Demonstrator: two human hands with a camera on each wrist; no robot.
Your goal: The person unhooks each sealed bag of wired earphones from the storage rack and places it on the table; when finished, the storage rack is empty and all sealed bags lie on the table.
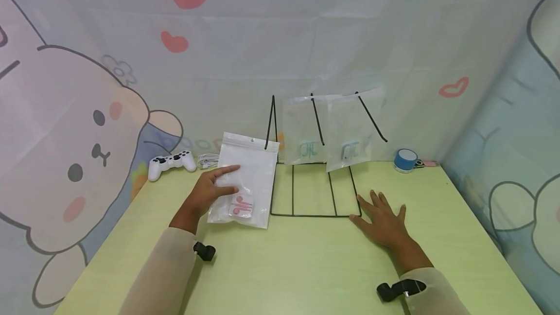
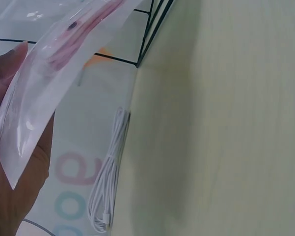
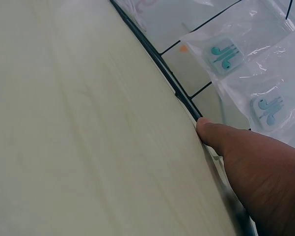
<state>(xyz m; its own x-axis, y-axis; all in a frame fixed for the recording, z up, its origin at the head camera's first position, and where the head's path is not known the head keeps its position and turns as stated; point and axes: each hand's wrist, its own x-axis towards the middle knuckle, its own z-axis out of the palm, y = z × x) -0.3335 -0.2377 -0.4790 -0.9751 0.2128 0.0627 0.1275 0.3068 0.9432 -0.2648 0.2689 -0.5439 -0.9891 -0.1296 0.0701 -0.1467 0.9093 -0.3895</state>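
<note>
My left hand (image 1: pixel 210 192) grips the left side of a white zip bag (image 1: pixel 251 169), two digits showing across its front. Pink earphones in a small case (image 1: pixel 241 206) show through the bag's lower part. The bag's top right corner overlaps the tip of the left prong of a black wire rack (image 1: pixel 292 191); its hang hole is left of that tip. Two clear bags with green earphones (image 1: pixel 308 149) and blue-green earphones (image 1: pixel 350 150) hang from the other prongs. My right hand (image 1: pixel 385 220) lies with fingers spread at the rack's front right corner, its thumb touching the base wire.
A white game controller (image 1: pixel 172 163) and a coiled white cable (image 1: pixel 208 161) lie at the back left of the table (image 1: pixel 280 271). At the back right stands a roll of blue tape (image 1: pixel 405 160), with scissors (image 1: pixel 420 163) beside it. A printed cloth wall (image 1: pixel 280 38) rises behind.
</note>
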